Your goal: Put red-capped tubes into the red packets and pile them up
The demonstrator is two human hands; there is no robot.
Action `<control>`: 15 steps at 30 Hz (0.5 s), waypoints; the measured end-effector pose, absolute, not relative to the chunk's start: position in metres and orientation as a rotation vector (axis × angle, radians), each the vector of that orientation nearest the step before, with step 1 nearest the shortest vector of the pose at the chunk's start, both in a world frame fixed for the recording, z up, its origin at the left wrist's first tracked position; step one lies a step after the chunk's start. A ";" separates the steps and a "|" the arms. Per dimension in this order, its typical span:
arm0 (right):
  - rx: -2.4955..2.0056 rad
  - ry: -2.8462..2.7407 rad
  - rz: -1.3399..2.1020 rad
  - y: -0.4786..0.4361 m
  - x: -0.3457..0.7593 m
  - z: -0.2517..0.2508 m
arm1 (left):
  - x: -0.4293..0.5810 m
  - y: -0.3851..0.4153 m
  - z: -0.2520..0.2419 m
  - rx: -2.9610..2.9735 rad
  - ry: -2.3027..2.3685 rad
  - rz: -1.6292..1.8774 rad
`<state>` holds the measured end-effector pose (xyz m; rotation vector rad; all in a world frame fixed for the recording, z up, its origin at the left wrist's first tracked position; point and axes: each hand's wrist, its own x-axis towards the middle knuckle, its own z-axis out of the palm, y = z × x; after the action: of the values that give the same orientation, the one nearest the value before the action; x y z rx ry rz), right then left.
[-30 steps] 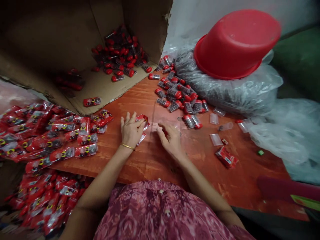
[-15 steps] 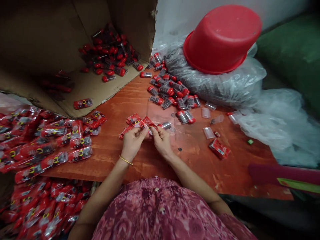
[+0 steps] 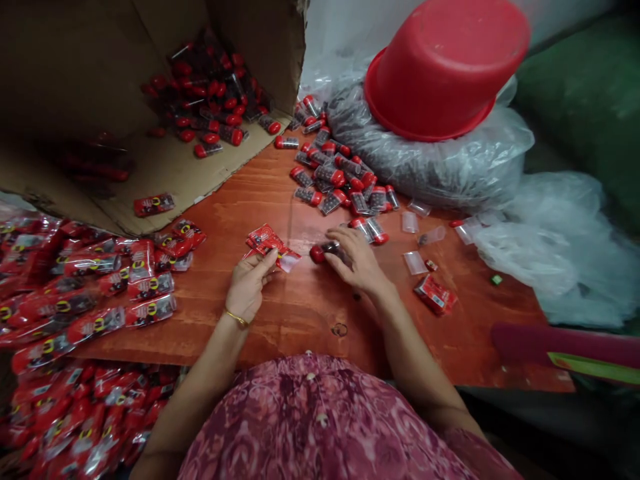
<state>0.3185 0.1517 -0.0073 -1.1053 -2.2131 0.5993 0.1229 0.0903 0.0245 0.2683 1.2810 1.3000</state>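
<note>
My left hand (image 3: 248,285) pinches a flat red printed plastic pouch (image 3: 286,259) between thumb and fingers, its pale end pointing right. More red pouches (image 3: 264,236) lie just behind those fingers. To the right, my right hand (image 3: 357,261) curls its fingers and thumb around a clear red-capped tube (image 3: 318,253) with dark contents, low over the table. Part of that tube is hidden by the fingers. Beyond the right hand, a heap of similar red-capped tubes (image 3: 330,175) is spread on the table.
Filled red packs (image 3: 75,287) are piled at the left. A cardboard box (image 3: 235,175) holding more tubes lies open at the back left. A red tub (image 3: 445,73) sits upside down on a plastic bag (image 3: 425,167). Loose clear tubes (image 3: 414,263) and a red packet (image 3: 434,295) lie right.
My hands have moved apart from being together over a red pouch. The left keeps a pouch, while the right has gone right and closed around a red-capped tube.
</note>
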 end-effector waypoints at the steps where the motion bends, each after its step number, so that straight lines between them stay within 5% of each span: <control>1: -1.111 -2.314 0.529 0.159 0.328 -0.008 | 0.124 0.091 0.024 0.253 1.273 1.300; 8: -1.252 -2.565 0.303 0.167 0.338 -0.024 | 0.130 0.091 0.022 0.233 1.235 1.277; 15: -1.140 -2.253 0.563 0.118 0.339 -0.013 | 0.126 0.089 0.023 0.251 1.213 1.285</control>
<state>0.3389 0.1176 -0.0128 -1.1396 -2.2535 0.5626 0.1258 0.0894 0.0226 0.2514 1.2133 1.2847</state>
